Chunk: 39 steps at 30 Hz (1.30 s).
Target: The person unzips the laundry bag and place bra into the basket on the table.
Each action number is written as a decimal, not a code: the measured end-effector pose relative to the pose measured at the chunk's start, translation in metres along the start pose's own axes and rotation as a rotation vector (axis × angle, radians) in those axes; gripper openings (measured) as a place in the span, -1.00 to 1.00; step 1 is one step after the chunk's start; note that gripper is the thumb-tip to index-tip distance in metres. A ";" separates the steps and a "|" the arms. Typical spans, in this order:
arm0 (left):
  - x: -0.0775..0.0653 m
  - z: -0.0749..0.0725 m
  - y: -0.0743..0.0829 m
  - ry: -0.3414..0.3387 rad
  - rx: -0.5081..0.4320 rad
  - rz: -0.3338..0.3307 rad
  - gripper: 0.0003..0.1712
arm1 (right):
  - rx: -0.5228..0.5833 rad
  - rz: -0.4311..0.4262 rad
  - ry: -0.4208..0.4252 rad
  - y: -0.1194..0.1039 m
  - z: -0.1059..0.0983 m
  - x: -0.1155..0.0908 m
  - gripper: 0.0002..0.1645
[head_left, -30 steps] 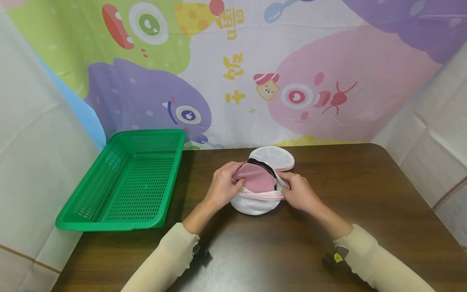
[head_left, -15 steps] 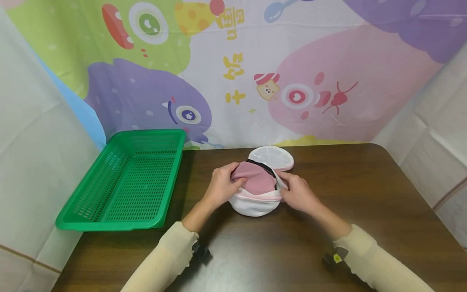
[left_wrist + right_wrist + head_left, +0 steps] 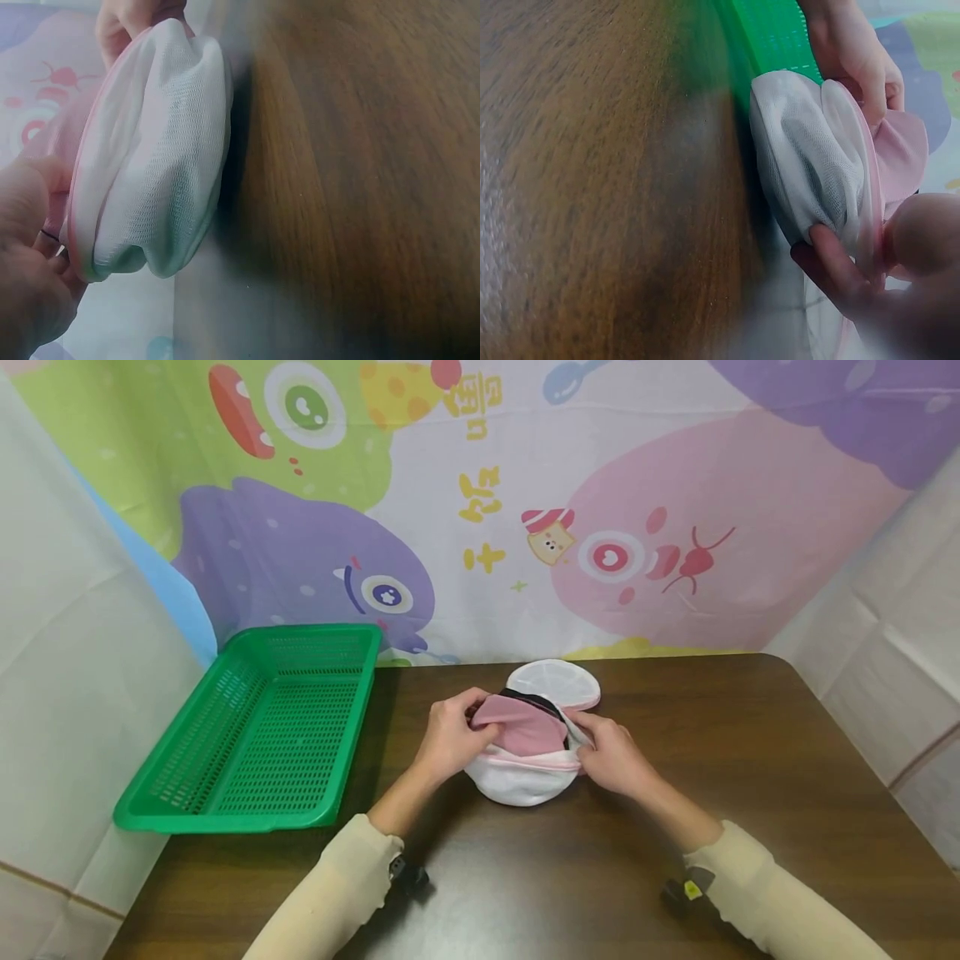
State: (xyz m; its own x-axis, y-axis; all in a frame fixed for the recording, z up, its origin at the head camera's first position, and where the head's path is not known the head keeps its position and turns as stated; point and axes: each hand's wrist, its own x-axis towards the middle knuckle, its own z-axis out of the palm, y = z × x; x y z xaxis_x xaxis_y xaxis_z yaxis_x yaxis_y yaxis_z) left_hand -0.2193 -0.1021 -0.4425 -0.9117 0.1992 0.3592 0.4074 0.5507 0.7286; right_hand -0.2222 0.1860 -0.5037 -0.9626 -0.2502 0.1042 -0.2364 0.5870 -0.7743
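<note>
A round white mesh laundry bag (image 3: pixel 521 783) with pink trim stands unzipped on the table, its lid (image 3: pixel 555 682) folded back behind it. Pink cloth (image 3: pixel 525 727) with a black edge bulges from the opening. At the bag's left side, my left hand (image 3: pixel 453 737) pinches the cloth, thumb on top; its other fingers are partly hidden behind the cloth. My right hand (image 3: pixel 617 756) grips the bag's right rim, fingers on the mesh (image 3: pixel 810 157) and thumb inside the trim in the right wrist view. How far the cloth reaches down inside is hidden.
A green perforated basket (image 3: pixel 300 735) stands on the left of the brown wooden table (image 3: pixel 750 743). Behind the table hangs a cartoon-printed curtain (image 3: pixel 480 610). White panels (image 3: pixel 907 610) rise at both sides.
My left hand has shifted slightly left with the pink cloth, and the cloth's left edge has moved that way. The bag and lid have slid a little left. My right hand stays nearly still.
</note>
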 end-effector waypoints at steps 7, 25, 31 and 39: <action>0.000 -0.002 0.001 0.050 -0.007 -0.031 -0.76 | 0.014 0.030 -0.036 -0.048 -0.015 -0.015 -0.25; -0.001 -0.009 0.007 0.141 -0.043 -0.127 -0.65 | -0.038 0.007 0.011 0.016 0.004 0.008 -0.22; -0.001 -0.011 0.012 0.148 -0.043 -0.140 -0.61 | -0.030 0.019 -0.031 -0.039 -0.013 -0.011 -0.24; 0.000 -0.014 0.011 0.218 -0.081 -0.124 -0.67 | -0.052 -0.002 -0.003 -0.007 -0.002 -0.001 -0.24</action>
State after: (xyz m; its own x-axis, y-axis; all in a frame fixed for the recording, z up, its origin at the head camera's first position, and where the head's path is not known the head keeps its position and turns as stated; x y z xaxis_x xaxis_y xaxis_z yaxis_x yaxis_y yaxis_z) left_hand -0.2137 -0.1073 -0.4266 -0.9257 -0.0503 0.3750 0.3040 0.4912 0.8163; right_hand -0.2196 0.1841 -0.4973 -0.9616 -0.2541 0.1040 -0.2454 0.6255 -0.7406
